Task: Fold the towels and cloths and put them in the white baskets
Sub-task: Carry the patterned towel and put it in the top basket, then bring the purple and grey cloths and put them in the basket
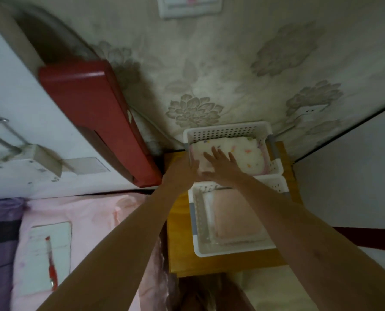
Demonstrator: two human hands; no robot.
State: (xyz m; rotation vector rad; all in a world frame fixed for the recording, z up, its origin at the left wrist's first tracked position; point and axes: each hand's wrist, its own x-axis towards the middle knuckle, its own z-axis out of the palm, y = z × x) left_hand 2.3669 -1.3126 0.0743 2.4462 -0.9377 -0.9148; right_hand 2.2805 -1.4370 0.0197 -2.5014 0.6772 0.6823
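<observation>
Two white baskets stand on a small wooden table by the wall. The far basket (227, 131) holds a folded white towel with small coloured prints (247, 153). My right hand (220, 163) lies flat on that towel with fingers straight and spread. My left hand (192, 166) is at the towel's left edge by the basket's rim, its fingers mostly hidden behind the rim. The near basket (199, 221) holds a folded pink towel (236, 216), partly covered by my right forearm.
The wooden table (178, 243) sits in a corner beside a flowered wall. A red board (93, 117) leans at the left. A pink bedcover (93, 221) with a white sheet and red pen (51, 261) lies at the lower left.
</observation>
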